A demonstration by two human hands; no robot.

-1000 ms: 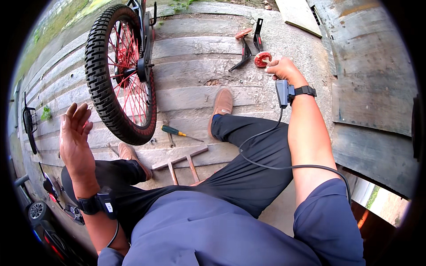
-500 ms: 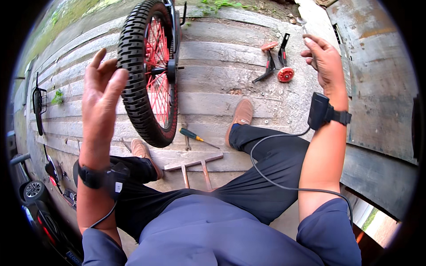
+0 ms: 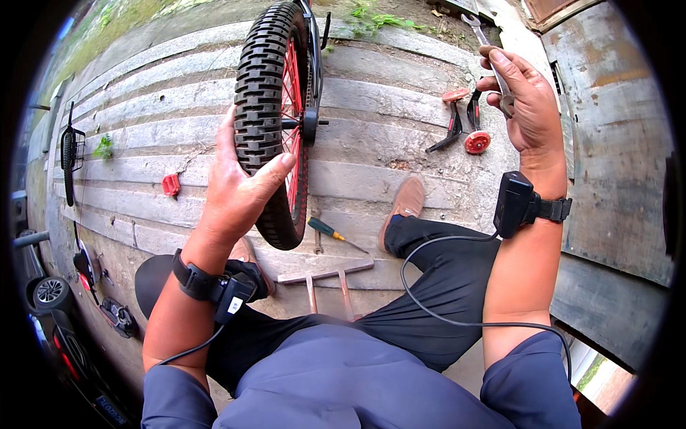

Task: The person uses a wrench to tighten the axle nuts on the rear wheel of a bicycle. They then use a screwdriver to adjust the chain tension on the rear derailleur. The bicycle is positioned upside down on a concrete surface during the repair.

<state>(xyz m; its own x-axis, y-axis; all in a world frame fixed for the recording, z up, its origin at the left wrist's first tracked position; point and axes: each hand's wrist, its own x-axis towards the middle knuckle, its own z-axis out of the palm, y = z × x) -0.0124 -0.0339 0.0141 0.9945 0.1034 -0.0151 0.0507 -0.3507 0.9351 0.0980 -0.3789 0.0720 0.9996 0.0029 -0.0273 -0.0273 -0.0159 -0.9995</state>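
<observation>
A: Where is the bicycle wheel (image 3: 259, 93)?
B: Upright in front of the person, left of the middle, its chunky black tread facing the person and its red spokes (image 3: 291, 71) showing on the right.
A: And the left hand (image 3: 239, 187)?
B: It holds the wheel's near side in a wide span, thumb lapping over the right edge, fingers along the left. How firmly it presses can't be told.
A: What about the right hand (image 3: 527, 107)?
B: That one is raised well apart from the wheel, pinching a silver wrench (image 3: 482, 36) between thumb and fingers. The tool slants, open end up, other end by the palm.
A: Anything close by?
B: Just below the wheel, a green-and-yellow screwdriver (image 3: 325, 228) lies beside a second wrench (image 3: 318, 240), with a wooden frame (image 3: 325, 272) nearer the person.
A: Farther out?
B: A red pedal (image 3: 170, 185) lies left on the grey slabs (image 3: 379, 100); on the right, below the raised hand, sit two black brackets with small red wheels (image 3: 476, 141).
</observation>
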